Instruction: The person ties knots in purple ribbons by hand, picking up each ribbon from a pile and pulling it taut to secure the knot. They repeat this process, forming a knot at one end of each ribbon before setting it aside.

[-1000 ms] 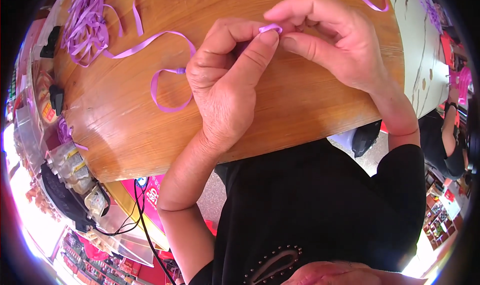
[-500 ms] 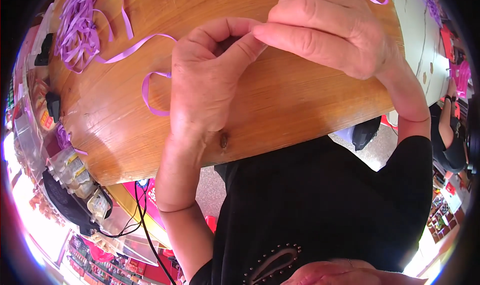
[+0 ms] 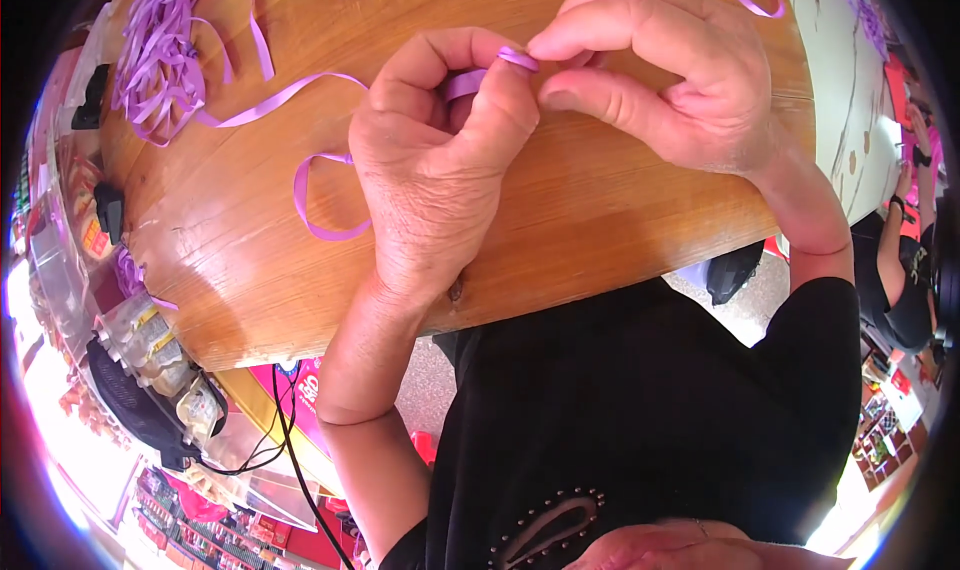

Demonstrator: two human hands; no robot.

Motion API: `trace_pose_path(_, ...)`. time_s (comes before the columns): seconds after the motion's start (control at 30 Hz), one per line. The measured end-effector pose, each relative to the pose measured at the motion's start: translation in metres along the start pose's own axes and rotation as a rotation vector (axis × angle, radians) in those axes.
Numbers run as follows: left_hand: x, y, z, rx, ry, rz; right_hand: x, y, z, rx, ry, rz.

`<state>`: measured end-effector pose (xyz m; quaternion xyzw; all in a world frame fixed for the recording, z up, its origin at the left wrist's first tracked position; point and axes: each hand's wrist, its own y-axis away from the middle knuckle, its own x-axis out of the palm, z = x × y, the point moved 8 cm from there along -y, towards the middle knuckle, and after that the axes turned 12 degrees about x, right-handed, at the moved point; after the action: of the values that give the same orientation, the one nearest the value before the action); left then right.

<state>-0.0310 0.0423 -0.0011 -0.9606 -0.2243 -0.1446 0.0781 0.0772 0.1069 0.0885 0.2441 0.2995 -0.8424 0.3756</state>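
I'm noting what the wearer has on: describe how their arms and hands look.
The left hand and right hand are bare: no glove, watch or bracelet shows. The forearms are uncovered too, and the short sleeves are black.

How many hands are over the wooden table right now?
2: the left hand, pinching purple ribbon, and the right hand beside it, thumb and index finger apart. No other seems hidden there.
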Motion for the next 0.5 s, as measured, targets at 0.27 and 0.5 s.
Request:
trace_pose_path(0.27,0.004,0.003,-0.006,0.069,0.094,0.034,0.015,-0.003,-0.021,-0.087,-0.44,0.097)
trace_pose_path(0.5,0.004,0.004,0.007,-0.052,0.56,0.113,0.041,0.015,-0.053,0.818,-0.948,0.242)
